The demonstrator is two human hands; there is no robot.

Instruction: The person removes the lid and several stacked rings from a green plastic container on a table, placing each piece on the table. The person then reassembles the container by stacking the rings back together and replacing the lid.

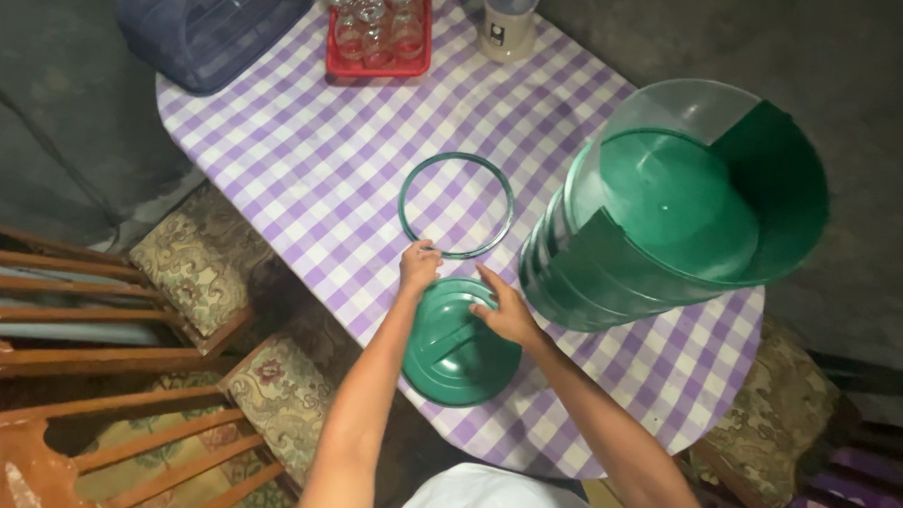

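Note:
A round green lid (pixel 455 352) lies flat near the front edge of a table covered in purple-and-white checked cloth (pixel 305 149). My right hand (pixel 505 308) rests on the lid's upper right part, fingers spread. My left hand (pixel 419 265) pinches the near edge of a thin green ring (pixel 457 205) that lies on the cloth just beyond the lid. To the right stands a large green container (pixel 673 217) with a translucent upper wall, open at the top.
A red tray of several glasses (pixel 378 29) and a dark blue plastic box (pixel 207 23) stand at the far end, with a beige jar (pixel 507 24) beside them. Wooden chairs with patterned cushions (pixel 186 270) sit left of the table; another cushion (pixel 776 416) is at the right.

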